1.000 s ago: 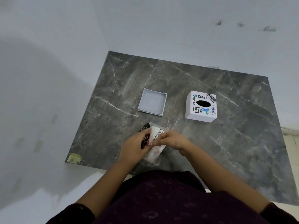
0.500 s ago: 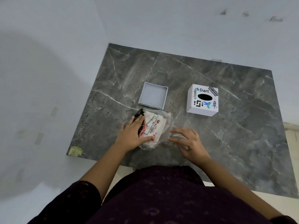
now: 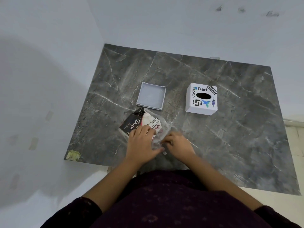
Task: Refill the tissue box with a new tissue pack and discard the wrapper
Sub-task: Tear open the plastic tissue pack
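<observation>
A: Entry, near edge of the marble slab (image 3: 230,145). Left hand (image 3: 141,145) lies palm-down on the tissue pack (image 3: 144,124), fingers spread and flat, pinning it rather than gripping. Right hand (image 3: 178,143) is curled, fingertips pinched on the clear wrapper (image 3: 162,129) at the pack's right end.

B: Is the wrapper open yet?

A: Cannot tell. The film is loose and crinkled on the right side, but I see no clear tear. Judgement: the step in hand is opening the wrapper to free the tissues.

B: How to do it well?

A: Keep the left hand's weight on the printed, dark end so the pack does not slide. Pull the film rightward and slightly up, away from the pinning hand, along the seam if one can be found. A slow pull should avoid dragging tissues out in a clump. Thin film like this will likely stretch before it splits, so a firm pinch near the edge matters.

B: Where does the stack go afterwards?

A: Just beyond the pack, the grey base tray (image 3: 151,96) sits open side up, near enough that the pack's far corner almost meets it. To the right and apart from it, the white box cover (image 3: 201,98) stands with its oval slot facing up. Neither is touched now.

B: Risk?

A: The wrapper clinging to the tissues and scattering them on the slab.
</observation>
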